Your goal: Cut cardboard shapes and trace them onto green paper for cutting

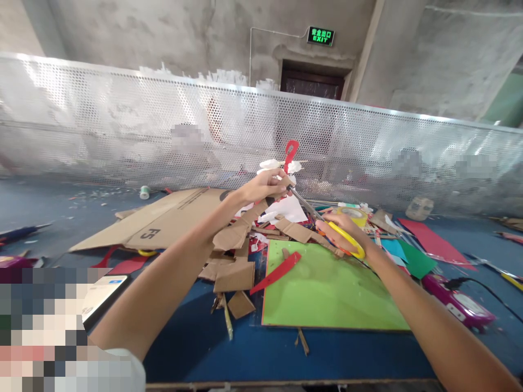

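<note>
My left hand [267,185] pinches a small piece of brown cardboard [287,182] above the table, with its fingers closed. My right hand [345,228] grips a pair of scissors [347,239] with yellow handles. The metal blades slant up to the left, and their tips meet the cardboard beside my left fingers. Just behind my left hand stands a white figure-like form [269,164] with a curled red strip [290,152] on top and thin sticks. Part of it is hidden by the hand. Whether the blades are parted is unclear.
Cardboard scraps [235,276] lie in front of my left forearm. A green sheet [327,288] carries a red strip [278,274]. A large cardboard sheet [163,223] lies left; a purple power strip [457,302] is at right. Perforated metal [122,120] borders the back.
</note>
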`<state>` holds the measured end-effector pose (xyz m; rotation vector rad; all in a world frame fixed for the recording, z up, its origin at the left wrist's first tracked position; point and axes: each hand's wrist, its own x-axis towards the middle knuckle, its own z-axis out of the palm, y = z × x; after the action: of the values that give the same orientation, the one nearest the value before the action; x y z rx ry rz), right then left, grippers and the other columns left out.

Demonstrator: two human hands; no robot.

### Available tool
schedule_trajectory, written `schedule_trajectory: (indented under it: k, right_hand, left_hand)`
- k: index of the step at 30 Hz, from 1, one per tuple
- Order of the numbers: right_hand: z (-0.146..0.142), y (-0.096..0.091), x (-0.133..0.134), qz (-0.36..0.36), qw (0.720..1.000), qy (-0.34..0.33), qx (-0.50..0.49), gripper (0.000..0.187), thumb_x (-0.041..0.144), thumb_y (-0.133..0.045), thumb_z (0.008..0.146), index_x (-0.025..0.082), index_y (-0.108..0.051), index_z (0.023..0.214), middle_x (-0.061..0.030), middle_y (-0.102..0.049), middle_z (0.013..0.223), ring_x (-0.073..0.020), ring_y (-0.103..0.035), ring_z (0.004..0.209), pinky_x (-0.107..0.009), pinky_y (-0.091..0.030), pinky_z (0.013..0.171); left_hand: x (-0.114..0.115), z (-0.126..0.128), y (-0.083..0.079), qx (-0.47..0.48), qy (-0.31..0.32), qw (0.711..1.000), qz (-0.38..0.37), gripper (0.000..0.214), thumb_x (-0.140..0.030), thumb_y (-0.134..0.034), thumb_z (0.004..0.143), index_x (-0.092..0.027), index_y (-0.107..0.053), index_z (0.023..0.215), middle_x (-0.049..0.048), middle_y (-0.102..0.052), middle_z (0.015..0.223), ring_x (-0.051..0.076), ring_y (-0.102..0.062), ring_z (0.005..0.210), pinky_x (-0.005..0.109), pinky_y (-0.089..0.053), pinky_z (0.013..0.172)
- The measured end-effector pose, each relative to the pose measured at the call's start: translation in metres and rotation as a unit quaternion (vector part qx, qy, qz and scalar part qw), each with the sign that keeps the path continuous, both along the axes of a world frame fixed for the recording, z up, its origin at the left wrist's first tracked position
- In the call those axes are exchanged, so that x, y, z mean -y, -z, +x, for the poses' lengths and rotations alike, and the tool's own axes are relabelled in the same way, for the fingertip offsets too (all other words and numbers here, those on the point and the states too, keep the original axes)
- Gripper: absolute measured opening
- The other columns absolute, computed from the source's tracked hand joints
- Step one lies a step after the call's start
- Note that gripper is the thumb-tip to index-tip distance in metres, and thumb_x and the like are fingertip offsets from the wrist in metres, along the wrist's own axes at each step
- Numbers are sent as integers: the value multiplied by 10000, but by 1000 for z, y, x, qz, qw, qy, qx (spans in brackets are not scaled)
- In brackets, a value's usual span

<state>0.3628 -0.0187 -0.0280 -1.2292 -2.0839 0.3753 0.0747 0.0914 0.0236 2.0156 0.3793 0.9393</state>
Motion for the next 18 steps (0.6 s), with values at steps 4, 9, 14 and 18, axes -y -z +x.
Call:
schedule_trajectory:
  k: [4, 9, 14, 18]
  right_hand:
    - [-3, 6, -1, 9, 1000, 2, 4, 449, 606, -561, 901, 201, -625, 717, -28, -594, 679, -213, -544, 724, -315, -413, 622]
    - [-5, 9, -2, 32, 999, 12, 38, 450, 568, -518, 963, 196, -609, 726, -8, -574, 683, -183, -521, 687, -287, -382, 619]
    - [-1, 10, -3, -12, 1000, -4, 8, 413, 593, -578, 924, 194, -660, 857, -22, -611, 736, -190, -543, 690, -277, -404, 599]
    - [0, 16, -5, -54, 997, -29, -39, 460, 662, -551, 924, 213, -632, 978, 5, -562, 681, -160, -501, 574, -276, -402, 539]
  left_hand:
    - [2, -1, -2, -6, 1, 1000, -2, 203, -241, -716, 892, -173, -616, 1055, 84, -773, 887, 121, -626, 635, 274, -475, 630]
    - [1, 2, -1, 8, -11, 999, -30, 203, -224, -737, 853, -164, -631, 1015, 70, -761, 850, 136, -653, 676, 265, -489, 641]
    - [-4, 1, 0, 118, -34, 990, -75, 106, -210, -689, 869, -185, -602, 925, 66, -740, 858, 130, -627, 661, 283, -486, 656]
    - [-1, 2, -1, 123, -27, 988, -88, 131, -211, -720, 864, -205, -598, 912, 13, -660, 756, 126, -609, 628, 297, -478, 652]
